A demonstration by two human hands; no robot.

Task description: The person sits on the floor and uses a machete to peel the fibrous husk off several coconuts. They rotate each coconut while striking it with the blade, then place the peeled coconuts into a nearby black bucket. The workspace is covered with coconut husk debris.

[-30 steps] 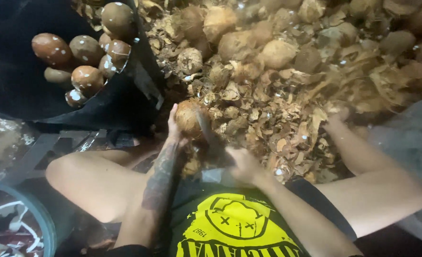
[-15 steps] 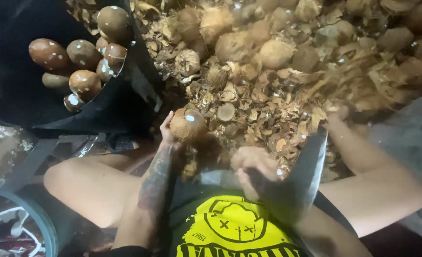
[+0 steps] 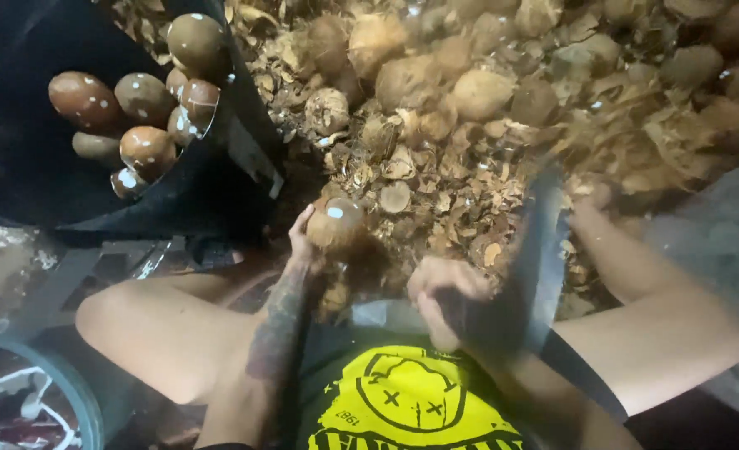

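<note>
Brown husked coconut point(image 3: 336, 223) sits gripped in my left hand point(image 3: 304, 242) at the husk pile's point(image 3: 469, 167) near edge; my right hand point(image 3: 446, 298) clasps the cleaver point(image 3: 540, 250). I'd strike glancingly, fingers kept behind the shell.

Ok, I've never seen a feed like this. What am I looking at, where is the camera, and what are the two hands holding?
The picture comes from a camera worn on the person's head, looking down past a yellow printed shirt and bare knees. There is no machine, only two bare hands. The left hand holds a round brown husked coconut out in front. The right hand grips a long dark blade, blurred by motion. Ahead lies a heap of pale brown husk scraps and rough coconuts. At upper left a black tub holds smooth dark brown peeled coconuts. At lower left is the rim of a blue-green round bin.
</note>
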